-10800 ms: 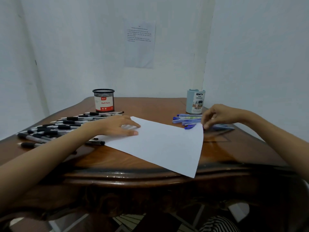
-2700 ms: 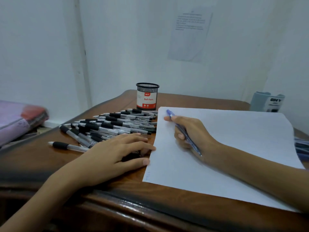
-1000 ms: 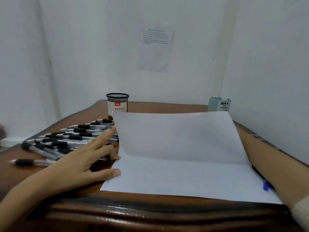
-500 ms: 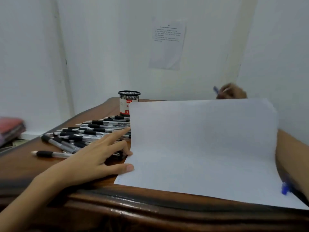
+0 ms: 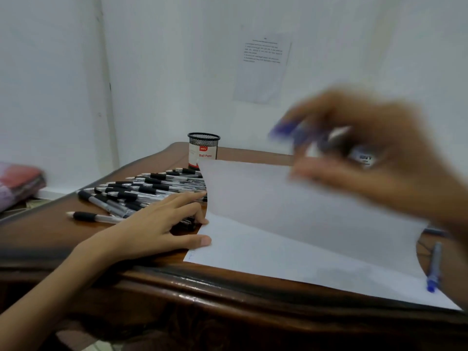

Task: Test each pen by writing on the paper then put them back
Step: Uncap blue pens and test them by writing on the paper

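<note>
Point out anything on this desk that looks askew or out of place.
The paper is not flat: its far half curls up off the table. One blue pen lies alone by the paper's near right corner, close to the table's edge.

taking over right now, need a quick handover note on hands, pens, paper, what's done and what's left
Left hand: open, resting on the table, thumb at the paper's left edge.
Right hand: raised, blurred, gripping a blue pen.
Black pens lie loose left of the paper, a second blue pen at its right edge; no pens stick out of the mesh pen cup.
Done: unclear, paper looks nearly blank.
Left: test pens, put them back.
</note>
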{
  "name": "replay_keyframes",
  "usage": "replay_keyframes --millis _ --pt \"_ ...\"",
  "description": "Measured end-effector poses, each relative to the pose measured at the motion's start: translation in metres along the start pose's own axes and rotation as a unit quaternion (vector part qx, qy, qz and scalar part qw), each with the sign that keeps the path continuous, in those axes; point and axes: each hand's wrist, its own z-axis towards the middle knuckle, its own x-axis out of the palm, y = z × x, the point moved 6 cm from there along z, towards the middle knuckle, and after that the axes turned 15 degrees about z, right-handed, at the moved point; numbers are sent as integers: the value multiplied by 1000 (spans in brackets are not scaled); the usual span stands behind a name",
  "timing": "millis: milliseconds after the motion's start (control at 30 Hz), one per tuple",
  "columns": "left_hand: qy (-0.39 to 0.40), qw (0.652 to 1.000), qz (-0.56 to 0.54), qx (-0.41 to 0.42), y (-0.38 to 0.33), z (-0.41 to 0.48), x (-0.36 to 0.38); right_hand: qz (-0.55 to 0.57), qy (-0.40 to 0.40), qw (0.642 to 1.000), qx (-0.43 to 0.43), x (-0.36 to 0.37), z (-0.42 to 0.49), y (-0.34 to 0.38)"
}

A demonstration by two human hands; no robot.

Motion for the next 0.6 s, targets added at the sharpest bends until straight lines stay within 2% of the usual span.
replay_keyframes --millis 100,167,400,500,600 --pt "7 1000 -1 -5 1 0 2 -104 121 987 15 54 -20 -39" --pt "8 1000 -9 0 1 0 3 -147 170 973 44 81 -36 -77" --pt "-36 999 11 36 0 1 2 -124 160 972 116 97 -66 -155" --pt "-23 999 14 38 3 3 5 -84 132 974 166 94 -70 -169" --pt "10 999 7 31 5 6 7 -64 139 975 159 96 -69 -176"
